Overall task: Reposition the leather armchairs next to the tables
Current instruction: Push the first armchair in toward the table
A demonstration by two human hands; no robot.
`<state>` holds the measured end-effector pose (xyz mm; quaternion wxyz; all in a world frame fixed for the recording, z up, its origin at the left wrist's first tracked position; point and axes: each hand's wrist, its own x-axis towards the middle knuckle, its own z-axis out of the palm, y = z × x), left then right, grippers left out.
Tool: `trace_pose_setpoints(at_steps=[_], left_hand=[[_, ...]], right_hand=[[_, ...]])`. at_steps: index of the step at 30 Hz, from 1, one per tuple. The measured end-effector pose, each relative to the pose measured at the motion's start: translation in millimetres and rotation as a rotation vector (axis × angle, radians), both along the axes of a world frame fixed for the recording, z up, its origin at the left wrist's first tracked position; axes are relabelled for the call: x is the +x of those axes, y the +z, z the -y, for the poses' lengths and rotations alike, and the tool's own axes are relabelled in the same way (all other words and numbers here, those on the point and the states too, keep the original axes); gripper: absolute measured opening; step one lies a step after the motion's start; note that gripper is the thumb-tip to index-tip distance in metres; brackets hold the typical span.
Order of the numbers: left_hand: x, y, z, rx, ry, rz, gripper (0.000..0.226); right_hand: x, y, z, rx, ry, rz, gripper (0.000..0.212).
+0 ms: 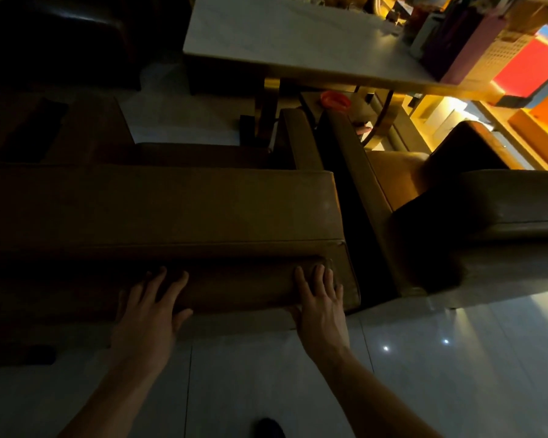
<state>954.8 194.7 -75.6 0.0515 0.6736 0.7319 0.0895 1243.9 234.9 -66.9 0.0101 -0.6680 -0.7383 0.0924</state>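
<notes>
pushing the brown leather armchair (178, 210) toward the bench (291, 49) looks like the step in hand, and it will go best with even pressure from both palms, low on the back, so the chair slides straight over the tiled floor (424, 358) and does not swing into the second armchair (475, 203) just right of the fingers. the left hand (146, 314) lies flat on the padded roll, fingers spread, thumb under the edge. the right hand (320, 308) lies flat near the chair's corner, fingers together, arm nearly straight. the bench stands well beyond the fingers.
</notes>
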Motion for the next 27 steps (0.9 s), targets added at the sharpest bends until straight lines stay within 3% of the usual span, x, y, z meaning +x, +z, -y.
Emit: trace_pose_setpoints(at_steps=[19, 27], left_hand=[[-1.9, 5.0, -7.2, -0.06, 0.015, -0.036, 0.065], [20.0, 27.1, -2.7, -0.274, 0.09, 0.022, 0.077]], right_hand=[[5.6, -1.7, -8.9, -0.008, 0.068, 0.0, 0.074], [3.6, 24.9, -3.0, -0.098, 0.049, -0.015, 0.073]])
